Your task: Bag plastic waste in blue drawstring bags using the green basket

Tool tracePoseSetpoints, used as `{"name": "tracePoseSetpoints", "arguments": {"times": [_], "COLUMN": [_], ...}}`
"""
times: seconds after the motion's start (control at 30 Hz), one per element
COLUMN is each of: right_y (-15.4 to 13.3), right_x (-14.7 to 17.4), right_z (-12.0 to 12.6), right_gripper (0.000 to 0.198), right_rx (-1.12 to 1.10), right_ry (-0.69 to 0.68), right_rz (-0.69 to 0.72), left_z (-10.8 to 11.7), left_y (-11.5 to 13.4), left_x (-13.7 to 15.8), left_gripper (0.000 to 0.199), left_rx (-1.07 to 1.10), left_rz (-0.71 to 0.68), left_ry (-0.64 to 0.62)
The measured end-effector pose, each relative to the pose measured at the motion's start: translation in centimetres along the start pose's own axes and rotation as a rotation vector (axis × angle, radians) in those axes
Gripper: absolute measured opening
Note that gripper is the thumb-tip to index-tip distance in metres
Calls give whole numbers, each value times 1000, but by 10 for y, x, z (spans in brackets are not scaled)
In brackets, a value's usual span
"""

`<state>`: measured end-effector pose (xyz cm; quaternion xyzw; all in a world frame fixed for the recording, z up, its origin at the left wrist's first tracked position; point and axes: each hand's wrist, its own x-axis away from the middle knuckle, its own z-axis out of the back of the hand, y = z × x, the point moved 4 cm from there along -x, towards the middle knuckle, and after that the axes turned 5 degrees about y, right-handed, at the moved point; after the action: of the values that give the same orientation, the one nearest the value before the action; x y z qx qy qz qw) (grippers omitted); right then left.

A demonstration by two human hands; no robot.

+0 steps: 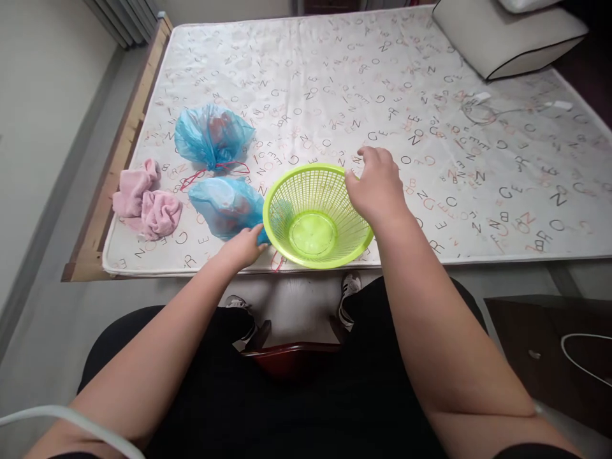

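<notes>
A lime-green plastic colander (312,233) with latticed sides sits upright at the mattress's near edge, nothing inside it. My right hand (377,182) is at its right rim, fingers apart and curved, the thumb over the rim. On the other side, my left hand (248,247) reaches beside the left rim with fingers apart; whether it touches the rim I cannot tell. Close by that hand lies a blue plastic bag (222,201) with reddish contents, partly behind the colander. Farther back is a second blue bag (210,134), also with something reddish inside, gathered at its neck near a red string (194,178).
A crumpled pink cloth (148,201) lies at the left on the letter-printed mattress (306,76). Wooden bed frame (138,137) runs along the left edge. Far right are a white boxy cushion (507,38) and a thin cable (480,115). A dark brown surface (530,338) stands lower right.
</notes>
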<state>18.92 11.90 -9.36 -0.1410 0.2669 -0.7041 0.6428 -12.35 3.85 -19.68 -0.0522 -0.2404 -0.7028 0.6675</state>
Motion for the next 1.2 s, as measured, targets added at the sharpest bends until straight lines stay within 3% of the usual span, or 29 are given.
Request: {"name": "tracePoseSetpoints", "arguments": {"times": [0.07,0.17,0.23,0.33,0.43,0.53,0.7,0.8,0.87,0.97,1.07,1.13,1.2], "right_y": [14,41,50,49,46,52,89,116,121,86,8,-44,-77], "right_x": [-3,-8,-11,-12,-8,-5,-12,-21,-24,-17,10,36,62], "right_z": [-1,-10,-16,-18,-17,-11,4,16,27,47,56,42,9], "right_gripper": [48,32,19,13,22,28,22,12,12,21,32,37,36], "right_rx": [-7,-88,-167,-237,-236,-204,-189,-109,-30,51,34,-59,-156], "right_ry": [-23,-146,-201,-184,-224,-239,-97,92,197,351,430,335,91], "right_rz": [-81,-304,-396,-367,-334,-343,-410,-447,-458,-400,-163,12,124], "left_z": [-21,-35,-39,-40,-25,11,70,76,62,24,-7,-14,-12], "left_y": [-16,-40,-47,-48,-46,-45,-57,-60,-55,-37,-27,-27,-27], "left_x": [-8,-16,-18,-19,-18,-9,17,23,18,8,4,3,3], "left_gripper": [72,77,72,51,37,31,23,26,31,44,49,47,46], "left_rx": [-64,-112,-99,-52,4,101,205,244,277,271,252,294,350], "left_rz": [22,79,61,18,43,104,249,277,214,9,-86,-76,-45], "left_ry": [-89,-88,-66,-74,-9,177,445,506,445,195,-20,-63,-45]}}
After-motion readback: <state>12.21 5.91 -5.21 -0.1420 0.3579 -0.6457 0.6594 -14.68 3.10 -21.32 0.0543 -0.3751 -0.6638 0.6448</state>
